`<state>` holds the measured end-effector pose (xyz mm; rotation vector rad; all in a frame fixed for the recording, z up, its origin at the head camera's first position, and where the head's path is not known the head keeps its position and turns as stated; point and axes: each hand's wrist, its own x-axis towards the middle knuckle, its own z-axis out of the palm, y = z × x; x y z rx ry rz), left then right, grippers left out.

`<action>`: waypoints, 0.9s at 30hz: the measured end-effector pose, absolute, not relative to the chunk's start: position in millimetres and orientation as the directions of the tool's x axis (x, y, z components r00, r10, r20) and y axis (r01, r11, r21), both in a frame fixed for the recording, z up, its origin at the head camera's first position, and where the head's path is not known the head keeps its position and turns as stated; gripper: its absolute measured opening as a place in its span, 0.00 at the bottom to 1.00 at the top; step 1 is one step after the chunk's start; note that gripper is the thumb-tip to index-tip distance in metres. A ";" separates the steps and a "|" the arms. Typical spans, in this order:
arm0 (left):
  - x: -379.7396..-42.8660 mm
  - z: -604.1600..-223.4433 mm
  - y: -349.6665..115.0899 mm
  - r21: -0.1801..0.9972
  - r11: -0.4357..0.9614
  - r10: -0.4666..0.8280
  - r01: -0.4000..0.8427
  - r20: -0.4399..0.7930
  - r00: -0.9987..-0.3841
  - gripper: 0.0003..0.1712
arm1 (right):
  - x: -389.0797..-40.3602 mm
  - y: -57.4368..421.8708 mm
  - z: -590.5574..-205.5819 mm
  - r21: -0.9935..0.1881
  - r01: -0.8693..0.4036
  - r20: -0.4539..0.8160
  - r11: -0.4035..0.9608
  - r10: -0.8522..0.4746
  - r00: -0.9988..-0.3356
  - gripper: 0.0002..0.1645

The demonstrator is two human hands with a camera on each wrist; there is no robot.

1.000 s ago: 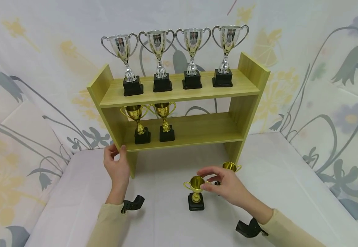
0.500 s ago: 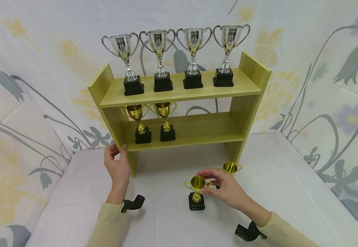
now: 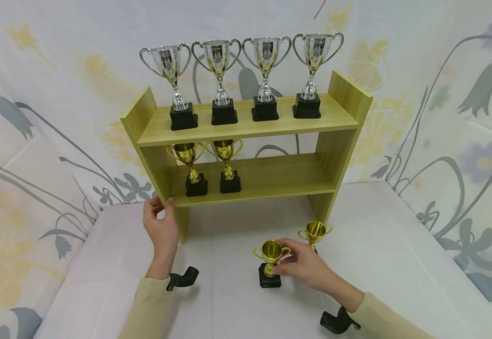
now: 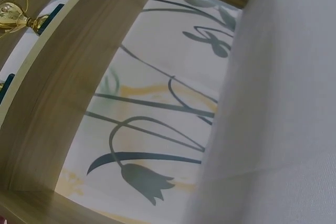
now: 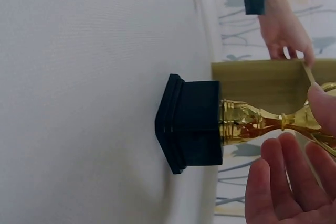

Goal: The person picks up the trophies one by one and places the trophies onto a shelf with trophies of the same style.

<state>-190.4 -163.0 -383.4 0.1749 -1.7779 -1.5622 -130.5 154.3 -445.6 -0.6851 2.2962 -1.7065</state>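
Note:
In the head view, my left hand grips the left side panel of a wooden two-tier shelf, thumb in front and fingers round its outer edge. My right hand is around a small gold trophy cup standing upright on the white table. Its thumb lies across the stem and its fingers curl by the right handle. The right wrist view shows the trophy's black base and the fingers close to the stem. A second gold trophy stands behind, partly hidden by this hand.
Several silver trophies line the top shelf. Two gold trophies stand on the left of the middle shelf. A floral cloth hangs behind; white cloth covers the table.
My right hand has come down along the gold trophy, its thumb going from the cup to the stem, uncovering more of the trophy behind. The left hand stays put on the shelf.

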 end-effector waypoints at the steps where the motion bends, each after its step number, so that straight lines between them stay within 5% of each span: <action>1: -190.4 -383.2 -162.9 0.900 0.244 -0.553 0.361 0.435 -0.711 0.11 | -130.1 154.1 -446.4 -0.944 -0.237 0.103 0.230 -0.476 -0.873 0.31; 27: -190.1 -382.9 -161.8 0.908 0.252 -0.556 0.334 0.419 -0.718 0.11 | -129.8 143.3 -463.7 -0.963 -0.111 0.018 0.247 -0.350 -0.937 0.17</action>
